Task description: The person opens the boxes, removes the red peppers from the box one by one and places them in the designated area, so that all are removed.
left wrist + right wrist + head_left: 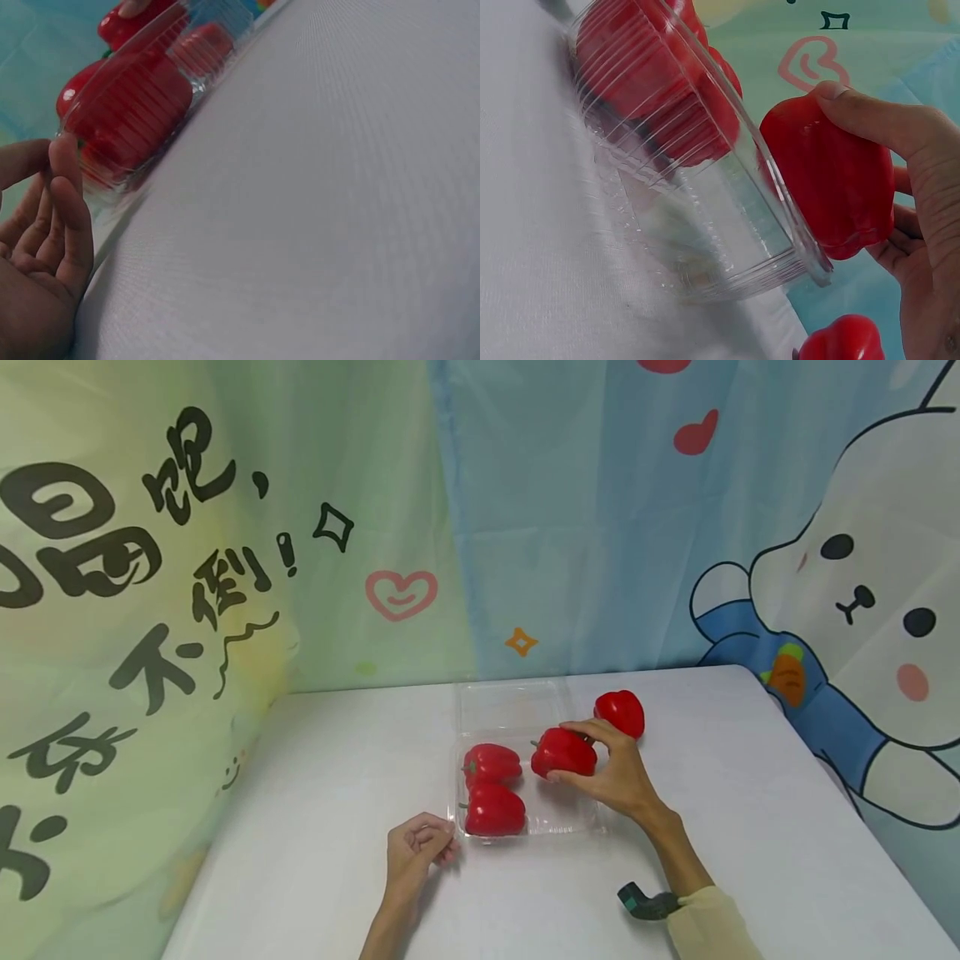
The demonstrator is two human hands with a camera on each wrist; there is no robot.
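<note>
My right hand (pixel 621 781) grips a red bell pepper (pixel 562 753) between thumb and fingers, its green stem pointing left. In the right wrist view this pepper (pixel 829 176) is up at the rim of a clear plastic clamshell container (pixel 727 225). Two more red bell peppers, a rear one (pixel 492 763) and a front one (pixel 495 812), lie side by side in the container's left half. At its front left corner, my left hand (pixel 420 852) pinches the rim with thumb and forefinger, seen closely in the left wrist view.
The container's lid (pixel 512 706) lies folded back behind it. Another red bell pepper (pixel 621 712) sits on the white table (pixel 337 760) behind my right hand. A printed curtain (pixel 360 635) hangs along the table's back edge. A dark wrist device (pixel 647 903) juts out from my right wrist.
</note>
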